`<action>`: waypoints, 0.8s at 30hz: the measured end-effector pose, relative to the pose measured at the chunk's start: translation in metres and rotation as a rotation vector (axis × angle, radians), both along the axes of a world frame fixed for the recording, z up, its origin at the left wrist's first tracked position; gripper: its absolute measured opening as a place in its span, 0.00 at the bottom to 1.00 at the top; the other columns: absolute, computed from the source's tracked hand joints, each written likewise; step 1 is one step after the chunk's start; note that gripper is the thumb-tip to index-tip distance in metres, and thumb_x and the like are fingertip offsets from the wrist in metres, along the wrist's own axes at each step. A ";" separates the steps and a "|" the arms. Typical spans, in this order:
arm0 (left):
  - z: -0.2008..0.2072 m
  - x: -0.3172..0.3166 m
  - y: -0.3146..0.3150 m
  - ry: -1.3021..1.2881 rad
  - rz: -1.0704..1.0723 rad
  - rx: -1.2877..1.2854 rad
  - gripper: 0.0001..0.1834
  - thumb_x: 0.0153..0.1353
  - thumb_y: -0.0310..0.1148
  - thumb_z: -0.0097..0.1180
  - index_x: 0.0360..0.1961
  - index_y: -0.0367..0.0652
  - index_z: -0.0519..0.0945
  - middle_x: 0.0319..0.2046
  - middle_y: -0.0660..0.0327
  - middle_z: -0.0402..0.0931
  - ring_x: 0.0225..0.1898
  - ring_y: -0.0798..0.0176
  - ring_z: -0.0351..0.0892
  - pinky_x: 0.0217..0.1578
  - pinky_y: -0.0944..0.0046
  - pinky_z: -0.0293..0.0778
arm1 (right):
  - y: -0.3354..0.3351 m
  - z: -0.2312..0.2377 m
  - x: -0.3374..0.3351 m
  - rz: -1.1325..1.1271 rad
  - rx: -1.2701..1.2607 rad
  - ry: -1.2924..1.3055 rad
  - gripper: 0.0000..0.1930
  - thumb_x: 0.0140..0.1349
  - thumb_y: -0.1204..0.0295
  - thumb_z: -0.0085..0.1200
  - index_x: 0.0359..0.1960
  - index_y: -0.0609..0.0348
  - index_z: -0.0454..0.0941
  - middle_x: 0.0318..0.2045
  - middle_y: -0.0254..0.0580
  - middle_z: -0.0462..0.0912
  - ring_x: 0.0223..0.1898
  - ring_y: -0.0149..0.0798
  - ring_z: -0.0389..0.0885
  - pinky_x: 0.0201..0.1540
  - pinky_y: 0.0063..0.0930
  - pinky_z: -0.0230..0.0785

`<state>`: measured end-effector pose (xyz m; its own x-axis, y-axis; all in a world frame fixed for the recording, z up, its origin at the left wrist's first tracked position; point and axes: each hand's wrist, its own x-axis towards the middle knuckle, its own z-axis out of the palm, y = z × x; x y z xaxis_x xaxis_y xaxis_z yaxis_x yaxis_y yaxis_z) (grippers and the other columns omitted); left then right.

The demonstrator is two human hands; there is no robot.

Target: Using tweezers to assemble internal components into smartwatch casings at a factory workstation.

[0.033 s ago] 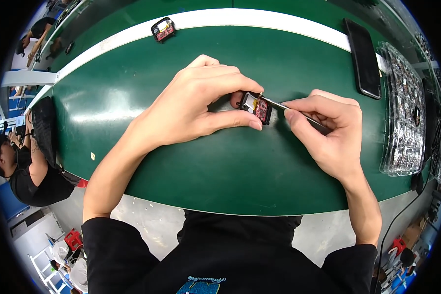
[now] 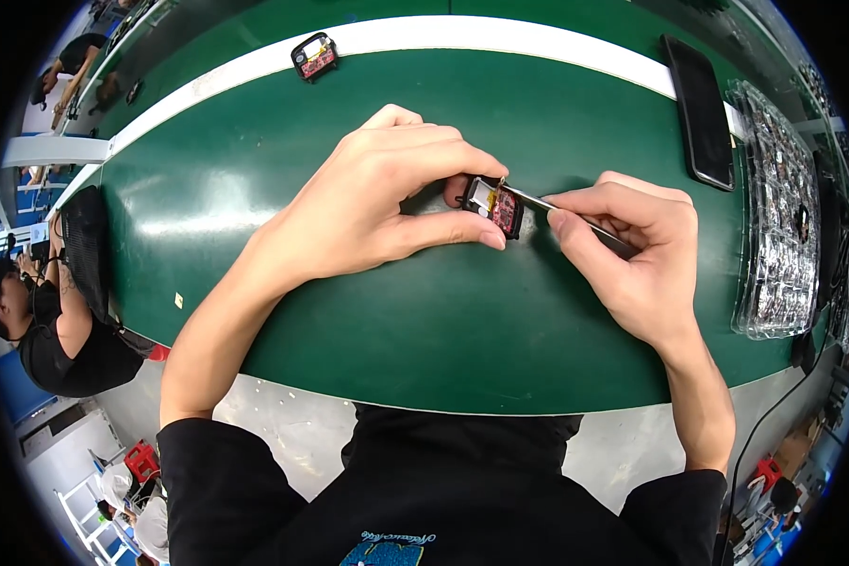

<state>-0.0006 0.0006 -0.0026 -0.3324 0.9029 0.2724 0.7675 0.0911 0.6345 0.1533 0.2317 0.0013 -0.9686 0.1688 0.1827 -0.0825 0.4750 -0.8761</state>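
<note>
Pinching a small module [image 2: 493,206], the left hand [image 2: 368,203] hides its edge; the right hand [image 2: 632,259] grips tweezers [image 2: 561,209].

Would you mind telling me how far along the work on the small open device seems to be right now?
Done: one similar small device lies apart on the white strip at the far edge. In hand: the left hand pinches the open device, red board showing, while the right hand holds tweezers whose tips touch its upper edge. Left: the casing is still open, and the clear tray on the right holds many parts.
</note>
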 end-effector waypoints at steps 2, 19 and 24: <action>0.000 0.000 0.001 0.010 0.003 0.006 0.29 0.55 0.41 0.85 0.56 0.42 0.92 0.30 0.63 0.81 0.33 0.59 0.77 0.52 0.59 0.68 | 0.000 0.000 0.000 0.002 0.008 0.008 0.05 0.61 0.83 0.69 0.37 0.69 0.92 0.20 0.33 0.79 0.20 0.22 0.69 0.23 0.25 0.54; 0.002 -0.001 0.001 0.007 0.012 -0.016 0.30 0.53 0.41 0.86 0.57 0.44 0.92 0.29 0.65 0.79 0.32 0.62 0.73 0.50 0.59 0.69 | -0.002 0.001 -0.002 0.004 0.015 0.015 0.05 0.60 0.82 0.69 0.37 0.69 0.93 0.20 0.36 0.81 0.19 0.23 0.71 0.23 0.26 0.57; 0.003 0.004 0.001 -0.074 0.089 0.000 0.31 0.52 0.41 0.87 0.57 0.46 0.92 0.27 0.68 0.75 0.31 0.65 0.67 0.47 0.61 0.68 | 0.001 0.002 0.001 0.006 0.046 0.039 0.06 0.60 0.82 0.70 0.38 0.68 0.93 0.20 0.36 0.80 0.19 0.24 0.72 0.22 0.26 0.57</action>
<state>0.0038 0.0019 0.0003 -0.4302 0.8690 0.2446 0.7076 0.1563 0.6891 0.1542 0.2327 0.0037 -0.9615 0.1537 0.2278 -0.1190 0.5141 -0.8494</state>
